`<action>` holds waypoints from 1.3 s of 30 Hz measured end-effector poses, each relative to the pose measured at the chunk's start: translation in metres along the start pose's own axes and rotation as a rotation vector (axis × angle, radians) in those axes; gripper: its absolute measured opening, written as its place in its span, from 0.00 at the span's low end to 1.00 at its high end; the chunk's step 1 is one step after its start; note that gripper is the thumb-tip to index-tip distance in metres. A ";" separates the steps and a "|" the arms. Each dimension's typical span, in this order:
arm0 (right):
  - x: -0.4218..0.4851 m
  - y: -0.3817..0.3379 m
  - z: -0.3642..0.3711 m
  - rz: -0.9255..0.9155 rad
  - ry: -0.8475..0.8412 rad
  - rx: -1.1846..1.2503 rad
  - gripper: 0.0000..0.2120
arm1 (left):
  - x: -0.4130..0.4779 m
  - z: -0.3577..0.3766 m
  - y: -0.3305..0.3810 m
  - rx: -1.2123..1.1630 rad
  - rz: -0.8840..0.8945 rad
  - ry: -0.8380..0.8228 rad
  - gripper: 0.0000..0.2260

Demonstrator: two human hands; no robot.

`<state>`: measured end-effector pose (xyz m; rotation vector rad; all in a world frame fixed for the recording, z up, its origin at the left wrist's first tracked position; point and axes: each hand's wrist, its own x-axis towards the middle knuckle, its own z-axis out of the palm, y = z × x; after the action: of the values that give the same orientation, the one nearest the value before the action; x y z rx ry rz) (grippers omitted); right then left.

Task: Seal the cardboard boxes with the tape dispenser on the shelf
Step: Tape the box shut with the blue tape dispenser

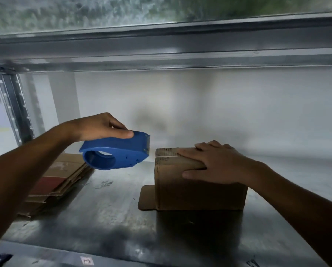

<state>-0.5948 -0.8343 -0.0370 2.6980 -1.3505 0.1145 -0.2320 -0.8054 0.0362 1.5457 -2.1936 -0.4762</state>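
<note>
A small brown cardboard box point(196, 193) stands on the metal shelf point(107, 218), right of centre, with one flap lying flat at its lower left. My right hand point(213, 162) lies palm down over the box's top flaps, fingers spread, thumb on the front face. My left hand point(101, 126) grips a blue tape dispenser point(119, 153) from above, held in the air just left of the box. Its toothed front end points at the box's top left corner, a small gap away.
A stack of flattened cardboard boxes point(55, 182) lies at the shelf's left. A metal upright point(15, 106) stands at the far left, and the shelf beam above point(161, 54) limits headroom. A white wall closes the back.
</note>
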 end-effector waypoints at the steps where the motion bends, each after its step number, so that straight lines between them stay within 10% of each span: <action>1: -0.001 -0.001 -0.001 0.000 -0.015 0.005 0.36 | -0.001 0.004 -0.001 0.005 -0.012 -0.011 0.24; 14: 0.007 -0.035 0.016 -0.047 0.171 -0.100 0.43 | 0.015 0.022 0.004 0.175 -0.143 -0.090 0.28; 19: 0.004 -0.029 0.018 -0.059 0.174 -0.050 0.43 | 0.014 0.043 -0.022 0.917 -0.305 -0.275 0.27; 25: 0.008 -0.022 0.004 -0.105 0.121 0.040 0.35 | 0.001 0.007 -0.033 0.646 -0.128 0.344 0.29; 39: 0.023 -0.074 0.023 0.039 0.383 0.037 0.25 | 0.024 0.081 -0.016 0.174 0.072 0.949 0.22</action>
<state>-0.5212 -0.8117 -0.0626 2.5030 -1.2884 0.6294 -0.2677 -0.8300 -0.0376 1.3515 -1.5373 0.4224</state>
